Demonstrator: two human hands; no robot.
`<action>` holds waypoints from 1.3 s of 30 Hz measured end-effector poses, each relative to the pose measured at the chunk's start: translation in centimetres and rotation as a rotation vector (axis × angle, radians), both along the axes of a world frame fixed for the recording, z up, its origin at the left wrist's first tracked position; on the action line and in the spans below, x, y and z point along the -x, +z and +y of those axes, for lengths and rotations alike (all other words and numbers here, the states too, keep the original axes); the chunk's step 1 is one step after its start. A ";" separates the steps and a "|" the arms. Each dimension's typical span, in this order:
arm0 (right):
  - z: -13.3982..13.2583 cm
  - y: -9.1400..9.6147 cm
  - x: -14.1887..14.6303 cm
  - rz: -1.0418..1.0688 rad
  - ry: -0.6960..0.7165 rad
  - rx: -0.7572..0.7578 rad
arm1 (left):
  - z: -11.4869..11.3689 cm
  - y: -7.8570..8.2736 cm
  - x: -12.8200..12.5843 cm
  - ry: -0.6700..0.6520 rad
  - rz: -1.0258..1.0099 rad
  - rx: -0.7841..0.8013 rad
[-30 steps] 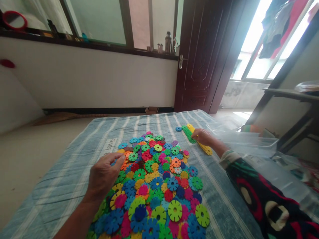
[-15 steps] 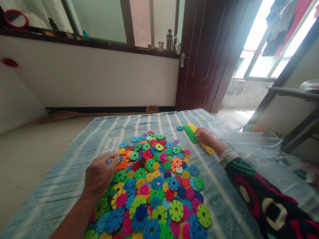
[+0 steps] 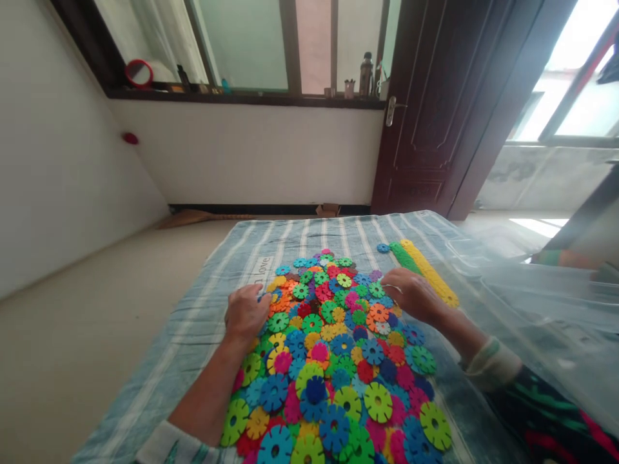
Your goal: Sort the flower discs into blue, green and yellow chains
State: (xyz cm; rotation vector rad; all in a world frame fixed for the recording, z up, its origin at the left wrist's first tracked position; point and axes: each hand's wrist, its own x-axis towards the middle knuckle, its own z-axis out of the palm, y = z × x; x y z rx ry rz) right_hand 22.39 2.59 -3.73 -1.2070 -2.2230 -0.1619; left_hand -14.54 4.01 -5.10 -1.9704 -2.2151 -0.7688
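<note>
A heap of colourful notched plastic snowflake discs (image 3: 338,345) lies on the striped cloth. My left hand (image 3: 246,312) is at the heap's left edge, its fingers curled with a blue snowflake disc (image 3: 261,298) showing between thumb and fingers. At the heap's upper right edge is my right hand (image 3: 411,293), its fingers reaching over the discs and slightly apart, with nothing seen in them. Beyond that hand lie a green row of overlapping discs (image 3: 405,256), a longer yellow row (image 3: 430,274) and a single blue disc (image 3: 383,248). The right hand hides the green row's near end.
The striped blue cloth (image 3: 203,309) covers the work surface. Clear plastic containers (image 3: 507,283) stand to the right. A dark red door (image 3: 430,116) and a window sill with a thermos (image 3: 366,74) are behind. A broom (image 3: 193,218) lies on the floor.
My right hand has moved from the green and yellow rows back to the heap's right edge. The left hand stays at the heap's left edge. The camera view has turned left.
</note>
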 end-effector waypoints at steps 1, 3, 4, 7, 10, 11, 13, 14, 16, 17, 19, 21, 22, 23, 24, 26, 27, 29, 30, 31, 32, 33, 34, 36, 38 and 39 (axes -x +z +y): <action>-0.4 0.0 0.6 0.006 0.022 0.019 | -0.1 0.0 0.0 -0.003 -0.013 0.020; -0.9 -0.3 1.4 0.013 0.055 0.070 | -0.2 0.0 -0.1 -0.014 -0.034 0.045; -1.1 -0.6 1.7 0.021 0.058 0.087 | -0.3 0.1 -0.2 -0.024 -0.043 0.054; -1.5 -1.5 2.3 0.041 0.051 0.129 | -0.6 0.2 -0.5 -0.075 -0.080 0.086; -1.7 -2.3 2.5 0.057 0.053 0.155 | -0.9 0.4 -0.7 -0.120 -0.130 0.096; -1.8 -2.5 2.5 0.065 0.057 0.159 | -1.0 0.4 -0.8 -0.132 -0.153 0.092; -1.9 -2.7 2.7 0.086 0.069 0.167 | -1.1 0.4 -0.9 -0.159 -0.204 0.078; -1.9 -2.8 2.7 0.100 0.080 0.170 | -1.2 0.4 -1.0 -0.173 -0.232 0.070; -2.1 -2.8 3.0 0.127 0.110 0.171 | -1.3 0.3 -1.1 -0.194 -0.279 0.055; -2.3 -2.8 3.3 0.138 0.132 0.171 | -1.3 0.3 -1.2 -0.200 -0.297 0.048; -2.6 -2.7 3.8 0.160 0.193 0.172 | -1.5 0.3 -1.4 -0.210 -0.332 0.037; -3.1 -2.5 4.3 0.178 0.289 0.193 | -1.7 0.5 -1.5 -0.220 -0.360 0.031; -3.3 -2.3 4.5 0.191 0.340 0.206 | -1.8 0.6 -1.6 -0.226 -0.369 0.028; -3.4 -2.2 4.6 0.208 0.383 0.216 | -1.8 0.6 -1.6 -0.231 -0.370 0.024; -3.5 -2.2 4.7 0.229 0.409 0.216 | -1.9 0.7 -1.7 -0.239 -0.363 0.018; -3.2 -2.2 4.4 0.271 0.387 0.173 | -1.9 0.7 -1.8 -0.258 -0.331 -0.007; -2.9 -2.3 4.1 0.288 0.328 0.132 | -1.9 0.7 -1.8 -0.263 -0.308 -0.032; -2.2 -2.8 3.5 0.296 0.147 0.060 | -1.8 0.7 -2.1 -0.279 -0.248 -0.097; -1.9 -3.0 3.2 0.286 0.056 0.047 | -1.8 0.7 -2.3 -0.294 -0.214 -0.129; -1.7 -3.3 3.0 0.270 -0.010 0.051 | -1.8 0.8 -2.6 -0.318 -0.181 -0.158; -1.6 -3.5 3.0 0.248 -0.036 0.069 | -1.9 0.8 -2.9 -0.353 -0.152 -0.178; -1.7 -3.7 3.1 0.225 -0.021 0.094 | -2.0 0.9 -3.3 -0.398 -0.128 -0.190; -1.8 -3.7 3.3 0.205 0.024 0.117 | -2.1 0.9 -3.7 -0.445 -0.110 -0.198; -2.4 -3.5 4.1 0.176 0.147 0.142 | -2.6 1.0 -4.8 -0.541 -0.083 -0.203; -3.1 -3.1 4.9 0.155 0.265 0.148 | -3.0 1.1 -5.8 -0.628 -0.055 -0.191; -3.3 -2.9 5.2 0.153 0.314 0.148 | -3.2 1.1 -6.2 -0.662 -0.041 -0.183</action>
